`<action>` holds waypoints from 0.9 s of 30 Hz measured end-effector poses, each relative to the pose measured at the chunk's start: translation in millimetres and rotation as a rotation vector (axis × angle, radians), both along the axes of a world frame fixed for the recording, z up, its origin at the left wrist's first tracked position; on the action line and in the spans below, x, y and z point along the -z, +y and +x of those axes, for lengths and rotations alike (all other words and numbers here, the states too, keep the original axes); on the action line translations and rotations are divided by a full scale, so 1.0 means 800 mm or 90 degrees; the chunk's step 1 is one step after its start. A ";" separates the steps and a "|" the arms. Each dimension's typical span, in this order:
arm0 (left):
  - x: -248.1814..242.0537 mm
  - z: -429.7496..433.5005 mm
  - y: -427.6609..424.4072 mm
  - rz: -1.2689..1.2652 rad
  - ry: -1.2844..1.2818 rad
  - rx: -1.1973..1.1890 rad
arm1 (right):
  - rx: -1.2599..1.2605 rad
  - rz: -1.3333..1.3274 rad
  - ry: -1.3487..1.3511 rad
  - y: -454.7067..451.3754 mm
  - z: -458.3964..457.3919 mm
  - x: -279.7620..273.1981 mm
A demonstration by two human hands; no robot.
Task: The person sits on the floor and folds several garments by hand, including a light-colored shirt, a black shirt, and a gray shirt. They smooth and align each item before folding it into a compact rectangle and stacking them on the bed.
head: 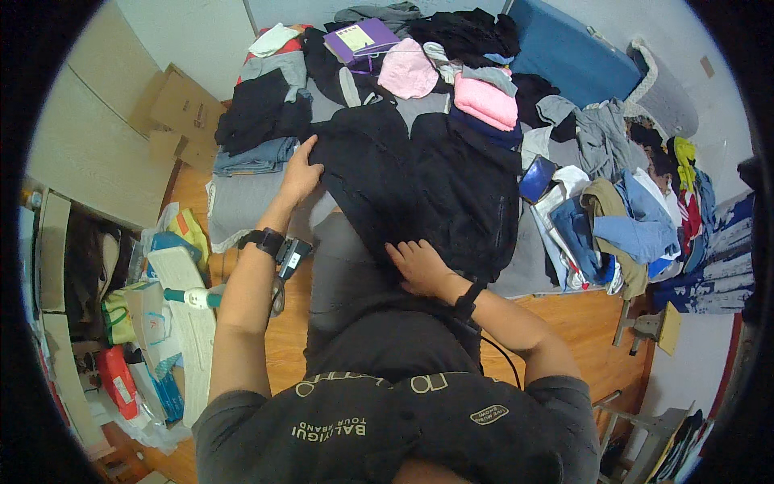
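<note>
A black garment with a zip near its right side (447,187) lies spread over the near edge of the bed, partly across my lap. My left hand (304,171) is at its upper left corner, index finger extended on the cloth and thumb apart. Lower down, my right hand (418,266) rests on the garment's near edge with its fingers slightly curled; whether it pinches the cloth I cannot tell. Folded jeans (254,158) lie just left of my left hand, under folded black clothing (260,109). Both wrists wear black straps.
Behind the garment are a pink cap-like cloth item (408,69), a folded pink towel (485,101) and a purple book (361,41). Mixed clothes (635,218) are heaped on the right. A cardboard box (184,118) stands at the left, beyond bags and a white board (190,339).
</note>
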State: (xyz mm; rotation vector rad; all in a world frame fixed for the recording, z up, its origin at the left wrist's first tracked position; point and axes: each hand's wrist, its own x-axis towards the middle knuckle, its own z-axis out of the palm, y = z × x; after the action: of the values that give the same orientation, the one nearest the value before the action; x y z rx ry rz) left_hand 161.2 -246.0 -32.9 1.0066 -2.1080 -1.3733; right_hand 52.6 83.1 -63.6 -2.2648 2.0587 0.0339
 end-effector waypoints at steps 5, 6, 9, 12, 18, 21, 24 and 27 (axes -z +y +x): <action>-0.022 0.020 -0.003 -0.142 0.017 -0.001 | 0.094 -0.059 -0.055 -0.009 0.018 -0.035; -0.023 0.027 -0.003 -0.072 0.057 -0.009 | 0.133 -0.011 -0.111 -0.006 0.022 -0.050; -0.024 0.051 -0.012 0.084 0.110 0.002 | 0.165 -0.014 -0.381 0.012 0.016 -0.097; -0.011 0.077 -0.017 0.133 0.112 -0.021 | 0.146 0.018 -0.688 0.013 0.023 -0.117; 0.059 0.137 -0.015 -0.118 -0.076 -0.009 | 0.097 0.302 -0.731 0.011 0.041 -0.092; 0.095 0.155 -0.017 -0.130 -0.124 -0.007 | 0.081 0.298 -0.836 0.014 0.020 -0.083; 0.097 0.150 -0.022 -0.185 -0.205 -0.017 | 0.083 0.233 -0.779 0.018 -0.028 -0.084; 0.048 0.106 -0.025 -0.372 -0.359 -0.054 | 0.238 0.050 -0.760 0.031 -0.104 -0.087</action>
State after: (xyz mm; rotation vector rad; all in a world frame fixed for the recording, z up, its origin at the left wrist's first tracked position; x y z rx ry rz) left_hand 246.2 -266.0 -71.6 1.2893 -2.5898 -0.3810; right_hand -30.5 108.0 5.8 -1.2094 1.6184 -0.9604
